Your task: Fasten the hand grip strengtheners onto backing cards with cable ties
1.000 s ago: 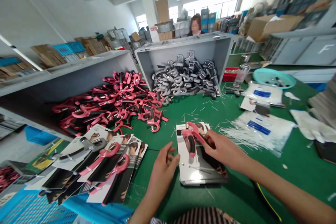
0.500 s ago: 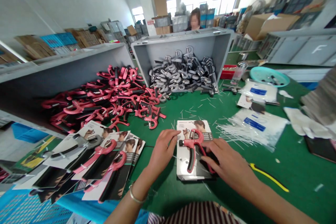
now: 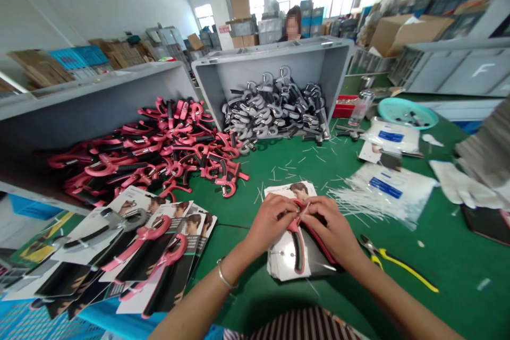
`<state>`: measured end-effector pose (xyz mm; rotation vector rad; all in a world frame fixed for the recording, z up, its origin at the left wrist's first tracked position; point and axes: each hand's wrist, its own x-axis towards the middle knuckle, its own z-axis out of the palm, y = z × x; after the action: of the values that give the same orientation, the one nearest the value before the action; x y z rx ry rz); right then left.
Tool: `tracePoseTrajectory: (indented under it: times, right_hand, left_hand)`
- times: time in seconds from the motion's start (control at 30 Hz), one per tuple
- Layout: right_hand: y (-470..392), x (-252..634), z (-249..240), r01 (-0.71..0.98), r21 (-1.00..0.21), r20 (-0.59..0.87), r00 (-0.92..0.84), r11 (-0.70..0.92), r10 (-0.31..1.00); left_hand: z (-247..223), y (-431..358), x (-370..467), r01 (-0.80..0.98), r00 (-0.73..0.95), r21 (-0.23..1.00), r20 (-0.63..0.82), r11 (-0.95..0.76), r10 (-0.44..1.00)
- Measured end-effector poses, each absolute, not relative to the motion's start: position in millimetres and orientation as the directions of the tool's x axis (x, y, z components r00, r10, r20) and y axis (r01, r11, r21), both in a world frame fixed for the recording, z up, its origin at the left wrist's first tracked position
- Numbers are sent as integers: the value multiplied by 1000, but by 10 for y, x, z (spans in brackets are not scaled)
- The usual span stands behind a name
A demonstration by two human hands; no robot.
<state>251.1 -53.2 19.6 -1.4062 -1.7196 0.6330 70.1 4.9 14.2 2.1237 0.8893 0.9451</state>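
Observation:
A red and black hand gripper [image 3: 297, 249] lies on the top card of a stack of printed cards [image 3: 281, 271] in front of me. My left hand [image 3: 274, 220] is closed, its thumb and fingertips pinching the red gripper near its spring end. Close against it, my right hand [image 3: 329, 226] is also closed, with a thin white cable tie [image 3: 305, 208] between thumb and fingers. My fingers partly hide the spring and the top of the gripper. Left of the stack, carded hand grippers [image 3: 155, 255] lie in an overlapping pile.
Grey bins hold red hand grippers [image 3: 175, 143] on the left and grey ones [image 3: 274, 109] at the back. Loose cable ties [image 3: 354, 199] spill beside a plastic bag [image 3: 394, 191]. Yellow-handled cutting pliers [image 3: 406, 265] lie right of my right forearm. A person [image 3: 294, 26] is behind the bins.
My left hand has moved from the card's edge onto the gripper. The right hand has shifted up to meet it, now with a cable tie. The pliers' head has come into view.

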Motion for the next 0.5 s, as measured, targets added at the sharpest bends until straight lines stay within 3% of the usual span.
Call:
tracePoseTrajectory:
  times: [0.17, 0.33, 0.5]
  right_hand:
    - [-496, 2569, 169, 541, -813, 181, -118, 216, 976]
    - [-527, 2631, 184, 572, -756, 177, -291, 319, 940]
    - [-506, 2649, 203, 589, -734, 162, -332, 338, 929]
  left_hand:
    - [132, 42, 727, 302, 439, 827, 322, -475, 839]
    - [137, 38, 734, 266, 418, 868, 288, -419, 862]
    - [108, 30, 731, 266, 412, 874, 278, -406, 868]
